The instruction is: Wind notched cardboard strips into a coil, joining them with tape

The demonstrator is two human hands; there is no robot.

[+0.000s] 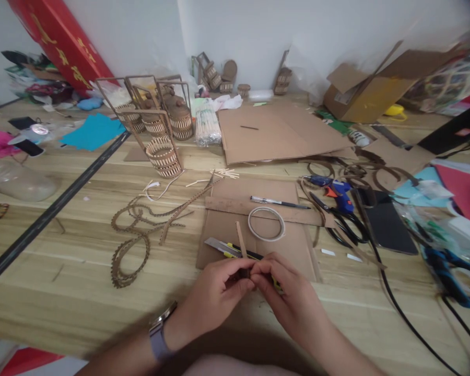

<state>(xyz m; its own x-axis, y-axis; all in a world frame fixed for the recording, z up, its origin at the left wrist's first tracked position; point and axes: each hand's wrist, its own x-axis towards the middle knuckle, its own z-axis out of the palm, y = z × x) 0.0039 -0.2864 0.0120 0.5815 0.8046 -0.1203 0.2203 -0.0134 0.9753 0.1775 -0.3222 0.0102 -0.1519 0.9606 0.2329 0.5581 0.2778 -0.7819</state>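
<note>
My left hand, with a watch on its wrist, is pinched around a narrow brown cardboard strip. The strip's free end sticks up past the fingers. My right hand is closed too, its fingertips meeting the left ones on the strip's lower part, which is mostly hidden. Just beyond my fingers a yellow and black utility knife with its blade out lies on a cardboard sheet. On that sheet are also a roll of tape and a pen.
Notched cardboard strips curl at left. Small baskets with tall handles stand behind them. To the right lie black scissors, a blue glue gun, a phone and a black cable. A larger cardboard sheet lies farther back.
</note>
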